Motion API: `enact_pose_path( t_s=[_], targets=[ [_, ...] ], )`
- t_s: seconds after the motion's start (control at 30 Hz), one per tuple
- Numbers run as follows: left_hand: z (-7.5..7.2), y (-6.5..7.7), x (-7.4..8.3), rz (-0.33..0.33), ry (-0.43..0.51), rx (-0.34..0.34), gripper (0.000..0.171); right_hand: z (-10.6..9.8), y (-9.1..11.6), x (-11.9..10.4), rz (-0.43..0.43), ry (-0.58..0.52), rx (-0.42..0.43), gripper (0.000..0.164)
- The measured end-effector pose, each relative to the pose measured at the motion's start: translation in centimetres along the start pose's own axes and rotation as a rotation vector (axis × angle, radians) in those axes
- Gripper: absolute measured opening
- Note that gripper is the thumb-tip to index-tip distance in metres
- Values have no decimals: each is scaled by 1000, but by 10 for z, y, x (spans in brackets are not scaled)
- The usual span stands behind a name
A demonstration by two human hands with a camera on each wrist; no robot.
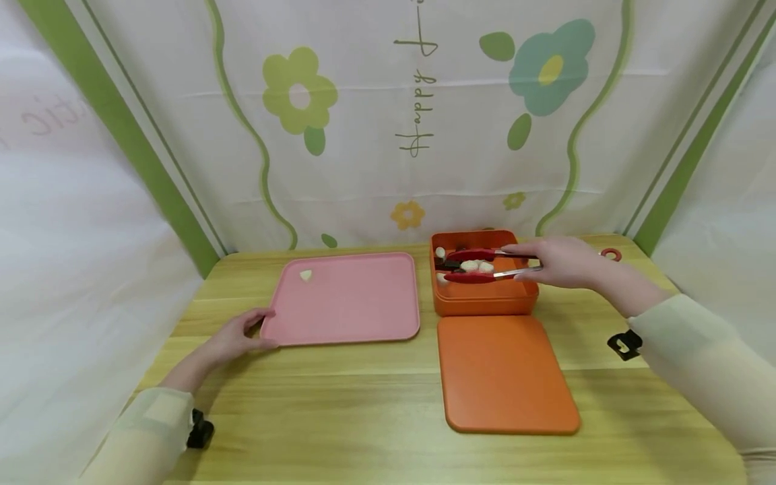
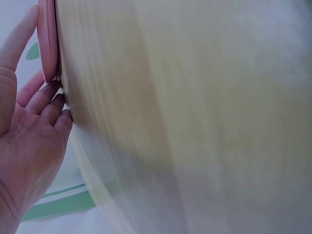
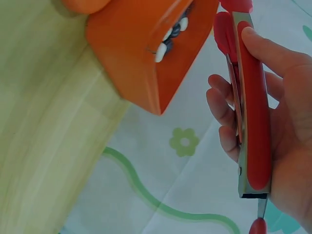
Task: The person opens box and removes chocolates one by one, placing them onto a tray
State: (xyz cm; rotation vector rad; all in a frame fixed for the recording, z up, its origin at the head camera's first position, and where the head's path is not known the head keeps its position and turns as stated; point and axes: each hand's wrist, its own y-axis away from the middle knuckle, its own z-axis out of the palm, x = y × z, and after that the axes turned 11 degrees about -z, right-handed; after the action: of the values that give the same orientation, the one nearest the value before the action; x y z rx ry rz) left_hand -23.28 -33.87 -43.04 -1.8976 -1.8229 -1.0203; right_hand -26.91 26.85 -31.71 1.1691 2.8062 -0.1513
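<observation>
At the near left corner of a pink tray, my left hand grips the rim, thumb at the front edge and fingers at the left edge. One small white piece lies towards the tray's far left. My right hand holds red-tipped metal tongs over an orange box. The tong arms are spread apart, and white pieces show between the tips in the head view. Other white and dark pieces sit inside the box, partly hidden by its wall in the right wrist view.
A flat orange lid lies on the wooden table in front of the box. Behind the tray and box hangs a flower-printed white cloth. The tongs' red end ring sticks out beyond my right hand.
</observation>
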Motion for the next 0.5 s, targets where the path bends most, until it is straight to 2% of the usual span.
enact_pose_path(
  t_s=[0.23, 0.5],
  targets=[
    [-2, 1, 0, 28, -5, 10, 74, 14, -8, 1, -15, 31, -26, 52],
    [-1, 0, -1, 10, -11, 5, 76, 24, -17, -2, -23, 40, -52, 52]
  ],
)
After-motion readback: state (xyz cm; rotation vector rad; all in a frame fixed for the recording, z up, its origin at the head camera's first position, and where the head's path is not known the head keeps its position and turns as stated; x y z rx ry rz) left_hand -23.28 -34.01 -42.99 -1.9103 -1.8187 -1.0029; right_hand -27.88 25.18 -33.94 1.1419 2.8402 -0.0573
